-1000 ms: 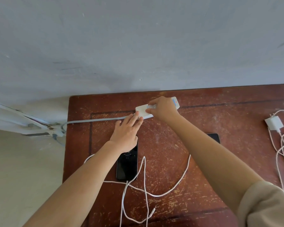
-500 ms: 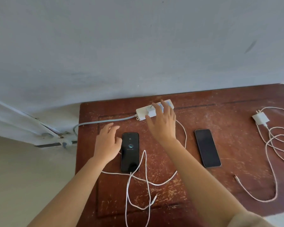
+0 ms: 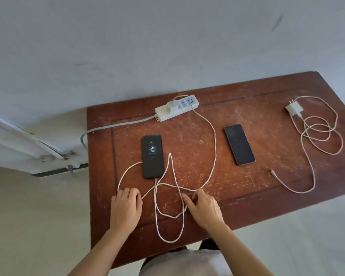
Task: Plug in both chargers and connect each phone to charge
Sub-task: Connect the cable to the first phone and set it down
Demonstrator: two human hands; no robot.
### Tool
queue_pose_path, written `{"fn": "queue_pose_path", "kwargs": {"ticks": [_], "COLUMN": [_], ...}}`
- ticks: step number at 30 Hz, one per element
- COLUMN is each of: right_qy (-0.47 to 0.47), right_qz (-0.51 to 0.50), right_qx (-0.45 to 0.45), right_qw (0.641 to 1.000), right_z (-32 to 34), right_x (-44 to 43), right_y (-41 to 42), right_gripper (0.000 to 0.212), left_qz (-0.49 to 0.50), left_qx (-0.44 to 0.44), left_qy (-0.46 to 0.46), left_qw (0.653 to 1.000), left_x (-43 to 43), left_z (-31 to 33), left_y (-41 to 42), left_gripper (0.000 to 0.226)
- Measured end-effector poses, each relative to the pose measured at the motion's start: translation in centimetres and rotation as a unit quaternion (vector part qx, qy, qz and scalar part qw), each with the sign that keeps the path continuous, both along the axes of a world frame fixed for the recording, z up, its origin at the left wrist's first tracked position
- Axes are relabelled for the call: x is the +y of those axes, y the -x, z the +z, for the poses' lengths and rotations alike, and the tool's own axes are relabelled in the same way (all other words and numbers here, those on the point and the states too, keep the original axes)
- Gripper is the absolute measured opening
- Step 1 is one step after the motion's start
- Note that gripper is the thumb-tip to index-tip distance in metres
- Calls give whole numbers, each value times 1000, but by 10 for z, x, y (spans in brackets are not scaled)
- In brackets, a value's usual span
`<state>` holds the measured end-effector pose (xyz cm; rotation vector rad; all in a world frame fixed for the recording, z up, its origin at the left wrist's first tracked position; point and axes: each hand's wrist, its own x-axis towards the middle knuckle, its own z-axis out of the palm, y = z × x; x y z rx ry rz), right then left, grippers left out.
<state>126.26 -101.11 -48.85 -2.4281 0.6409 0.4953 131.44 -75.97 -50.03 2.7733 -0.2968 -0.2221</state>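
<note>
A white power strip [image 3: 163, 113] lies at the table's far edge with a white charger [image 3: 172, 105] plugged into it. Its white cable [image 3: 214, 148] loops across the table to the left phone [image 3: 152, 156], whose screen is lit. The right phone [image 3: 239, 144] lies dark with no cable in it. A second white charger [image 3: 294, 109] lies loose at the far right, its cable [image 3: 323, 134] coiled and the free plug end [image 3: 272, 172] resting on the table. My left hand [image 3: 126, 208] and right hand [image 3: 204, 209] rest near the front edge, fingers apart, touching the looped cable.
The brown wooden table [image 3: 247, 186] stands against a pale wall. The strip's grey cord [image 3: 116, 126] runs off the table's left edge toward the floor. My light-coloured clothing [image 3: 183, 261] shows at the bottom.
Both hands have left the power strip and come back to the near edge of the table. The left phone's screen now glows. The view has pulled back, showing the whole table.
</note>
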Motion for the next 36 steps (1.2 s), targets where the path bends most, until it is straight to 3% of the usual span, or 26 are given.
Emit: {"fn": "queue_pose_path", "kwargs": {"ticks": [5, 13, 20, 25, 28, 31, 36], "right_qy": [-4, -84, -219, -241, -226, -233, -270], "right_qz": [5, 37, -106, -222, -204, -202, -272], "right_qx": [2, -18, -137, -188, -193, -210, -338], "right_qw": [1000, 996, 960, 926, 933, 928, 860], "right_z": [2, 11, 25, 36, 39, 44, 79], "right_x": [0, -9, -42, -71, -83, -85, -81], "right_y": [11, 18, 21, 8, 1, 0, -1], "right_gripper": [40, 23, 26, 25, 33, 36, 26], "left_qz": [39, 145, 186, 179, 162, 172, 223], "left_qx": [26, -2, -24, 105, 75, 15, 66], "left_qy": [78, 101, 76, 25, -31, -9, 30], "left_qw": [996, 984, 979, 978, 983, 985, 972], "left_x": [-5, -24, -58, -69, -68, -65, -69], "left_z": [8, 33, 53, 52, 56, 63, 58], "left_y": [17, 76, 125, 144, 134, 99, 26], "left_gripper": [18, 12, 11, 14, 15, 22, 43]}}
